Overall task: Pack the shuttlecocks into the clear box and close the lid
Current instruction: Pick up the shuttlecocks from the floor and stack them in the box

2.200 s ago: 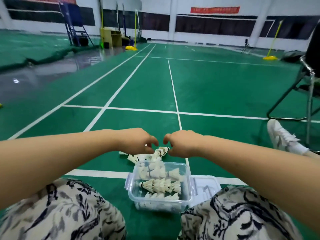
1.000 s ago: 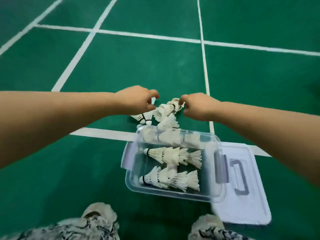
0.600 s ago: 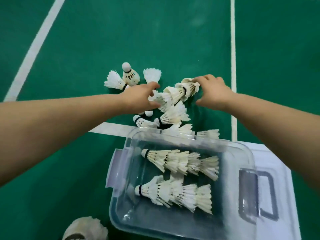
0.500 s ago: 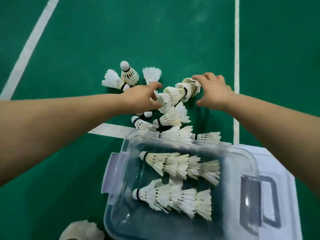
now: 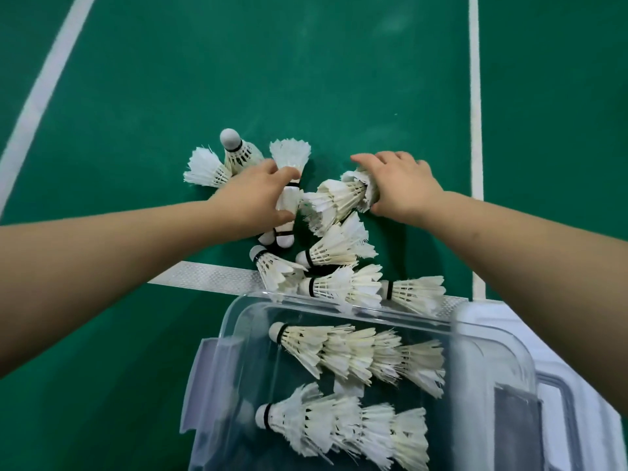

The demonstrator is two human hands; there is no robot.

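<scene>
The clear box (image 5: 258, 304) stands open on the green floor near me, with two rows of nested white shuttlecocks (image 5: 356, 355) lying inside. Beyond its far wall lies a heap of loose shuttlecocks (image 5: 336, 253). My left hand (image 5: 255, 195) is closed around a shuttlecock (image 5: 287, 207) with its cork end pointing toward me. My right hand (image 5: 401, 185) grips the wide end of a short nested stack of shuttlecocks (image 5: 336, 198) that lies tilted on the heap. The white lid (image 5: 577, 385) lies flat to the right of the box.
Two shuttlecocks (image 5: 217, 161) sit on the floor just left of my left hand, one upright. White court lines (image 5: 475, 130) cross the green floor; one taped line (image 5: 204, 278) runs under the heap and behind the box.
The camera tilted down from the hall to the floor and moved closer. Both hands reached forward from above the box and closed on shuttlecocks in the heap.
</scene>
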